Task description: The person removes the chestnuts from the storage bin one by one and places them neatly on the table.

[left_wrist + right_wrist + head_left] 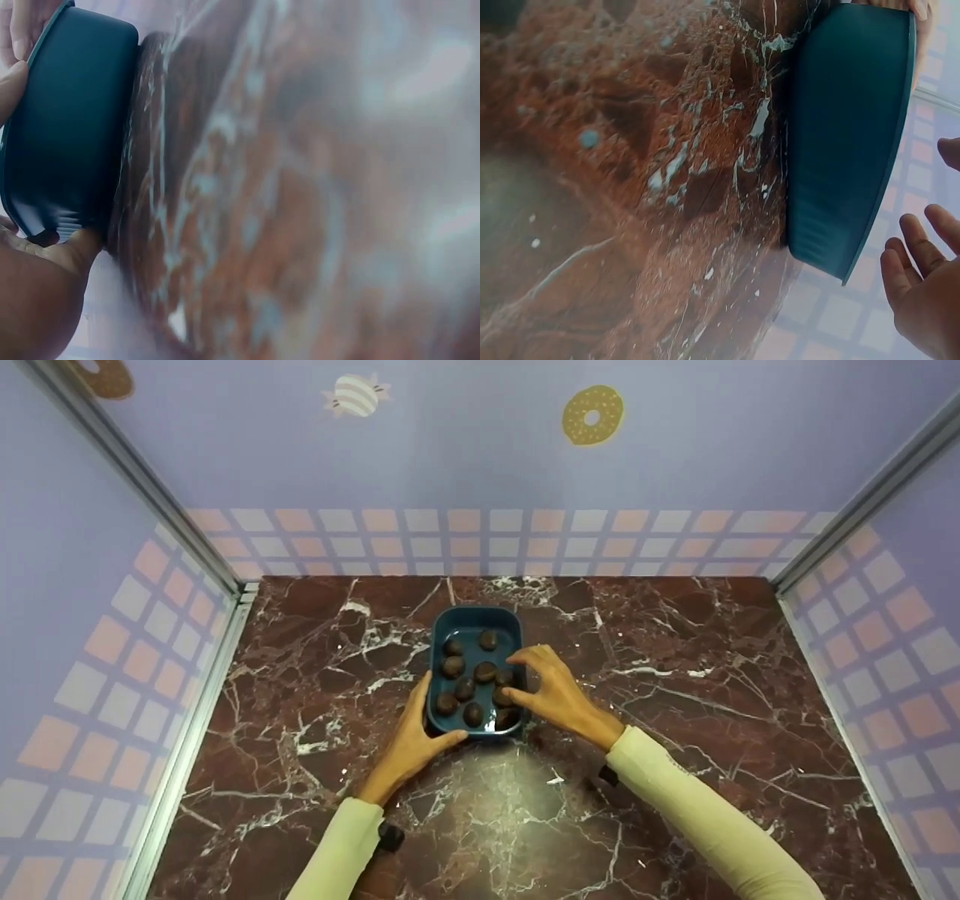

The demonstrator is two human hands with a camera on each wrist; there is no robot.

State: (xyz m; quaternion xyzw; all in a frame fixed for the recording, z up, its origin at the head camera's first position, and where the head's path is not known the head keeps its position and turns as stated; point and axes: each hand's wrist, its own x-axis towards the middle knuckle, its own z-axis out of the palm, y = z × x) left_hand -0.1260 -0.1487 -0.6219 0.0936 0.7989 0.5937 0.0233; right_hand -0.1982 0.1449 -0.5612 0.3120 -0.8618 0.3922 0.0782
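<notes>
A deep blue rectangular container (pixel 476 617) with rounded corners sits on the marbled surface, with several dark brown round pieces (pixel 485 672) inside. My left hand (pixel 418 735) grips its near left corner, fingers along the left side and thumb by the front rim. The left wrist view shows that hand at the lower end of the container's outer wall (pixel 75 112). Over the right rim is my right hand (pixel 559 694), thumb and index finger spread apart above the pieces. In the right wrist view, loosely bent fingers (pixel 922 259) of the right hand stand beside the container's rim.
The dark red marbled tabletop (pixel 675 690) extends around the container. A lilac back wall (pixel 480 457) with pink and white squares closes off the far side, and similar panels with metal edge strips (pixel 187 727) stand left and right.
</notes>
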